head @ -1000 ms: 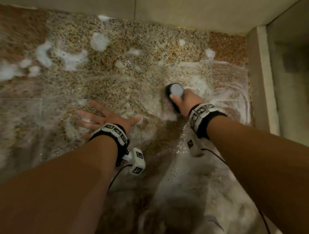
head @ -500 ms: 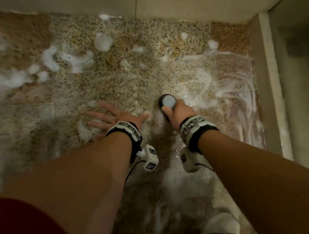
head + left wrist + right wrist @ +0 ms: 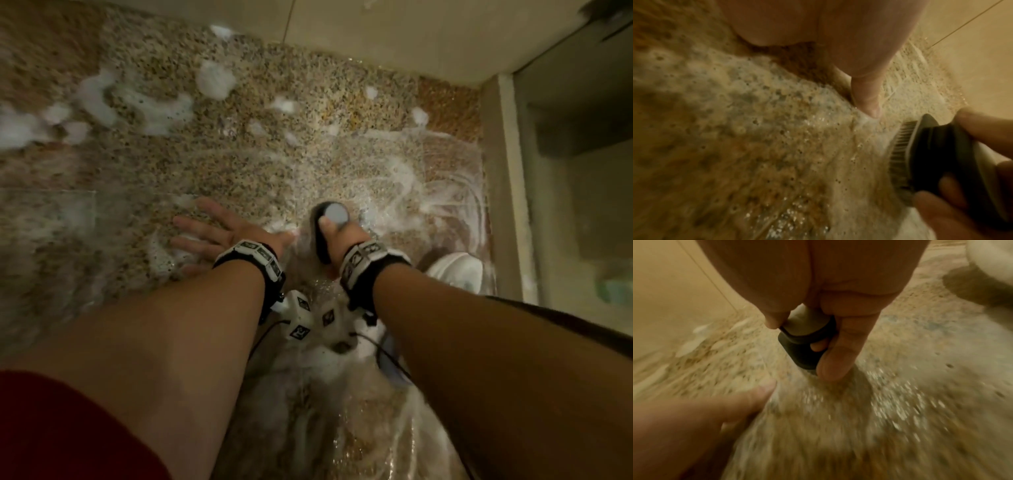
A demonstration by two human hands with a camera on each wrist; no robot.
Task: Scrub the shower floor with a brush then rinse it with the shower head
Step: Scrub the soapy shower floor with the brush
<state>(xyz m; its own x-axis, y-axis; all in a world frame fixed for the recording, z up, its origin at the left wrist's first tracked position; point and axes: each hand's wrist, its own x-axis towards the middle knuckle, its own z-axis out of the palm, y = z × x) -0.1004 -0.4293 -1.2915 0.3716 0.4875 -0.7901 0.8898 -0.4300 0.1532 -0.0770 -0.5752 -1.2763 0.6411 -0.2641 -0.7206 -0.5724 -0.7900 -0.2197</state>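
A dark scrub brush (image 3: 325, 236) with a pale round top stands bristles-down on the speckled, soapy shower floor (image 3: 239, 164). My right hand (image 3: 342, 236) grips its body, thumb on the pale cap. The left wrist view shows the brush (image 3: 937, 155), its bristles on the wet floor and fingers curled round it. In the right wrist view my fingers wrap the brush (image 3: 805, 344). My left hand (image 3: 219, 233) lies flat on the floor just left of the brush, fingers spread, its thumb (image 3: 867, 97) pointing at the brush. No shower head is in view.
White foam patches (image 3: 215, 80) dot the far floor, and soap streaks (image 3: 428, 192) curve at the right. A beige tiled wall (image 3: 376, 31) bounds the far side. A raised curb (image 3: 507, 192) runs along the right. A white shoe (image 3: 455, 270) stands beside my right wrist.
My right hand has drawn the brush back toward me and left, close to the left hand's thumb. The left hand stays flat on the floor. The view has shifted, and a white shoe now shows.
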